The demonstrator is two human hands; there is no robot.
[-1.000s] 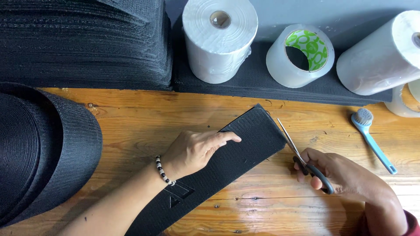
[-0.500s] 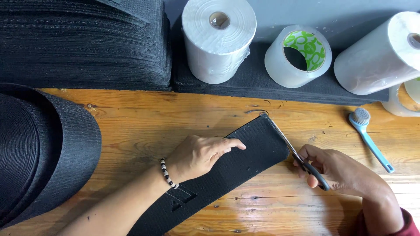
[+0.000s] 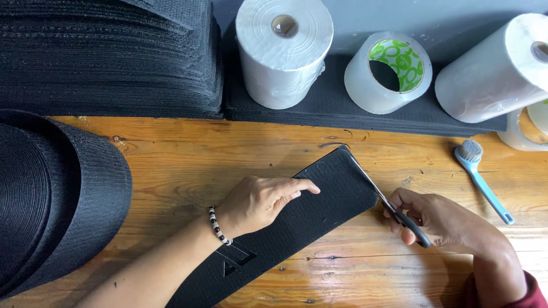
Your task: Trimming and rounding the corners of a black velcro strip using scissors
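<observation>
black strap (image 3: 319, 199) is laid slantwise across the wooden table (image 3: 171, 154), its cut end pointing up and to the right. it is pressed flat by the left hand (image 3: 260, 199), fingers spread on top rather than closed round it. scissors (image 3: 394, 208) are gripped by the right hand (image 3: 436, 217), fingers closed on the handles, with the blades laid along the strap's end edge, just beside the left fingertips.
</observation>
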